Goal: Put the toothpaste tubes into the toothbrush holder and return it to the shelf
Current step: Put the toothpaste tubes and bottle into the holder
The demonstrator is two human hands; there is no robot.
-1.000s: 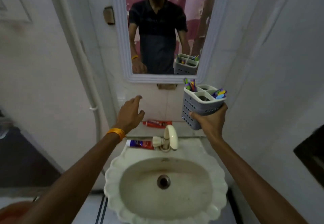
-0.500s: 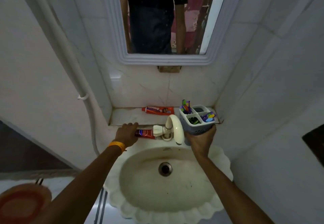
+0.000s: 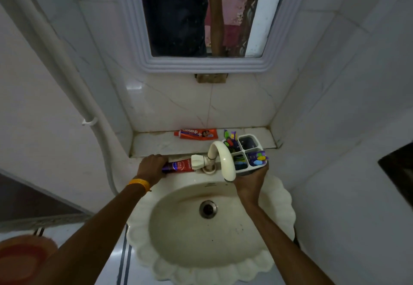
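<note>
My left hand [image 3: 150, 167] closes over the tail end of a red and purple toothpaste tube [image 3: 181, 166] lying on the sink's back rim, left of the tap. My right hand [image 3: 251, 181] grips the underside of the grey four-compartment toothbrush holder [image 3: 248, 150], held upright above the sink's right back corner; colourful brushes stick out of its compartments. A second, orange-red toothpaste tube [image 3: 199, 134] lies flat on the marble shelf [image 3: 156, 144] against the wall.
The cream tap [image 3: 221, 157] arches between my hands, its spout partly covering the holder. Below is the scalloped sink [image 3: 279, 206] with its drain. A framed mirror [image 3: 201, 63] hangs above the shelf. A white pipe [image 3: 67, 68] runs down the left wall.
My left hand came down from mid-air onto the tube beside the tap. My right hand lowered the holder from chest height to just behind the tap. My view tilted downward.
</note>
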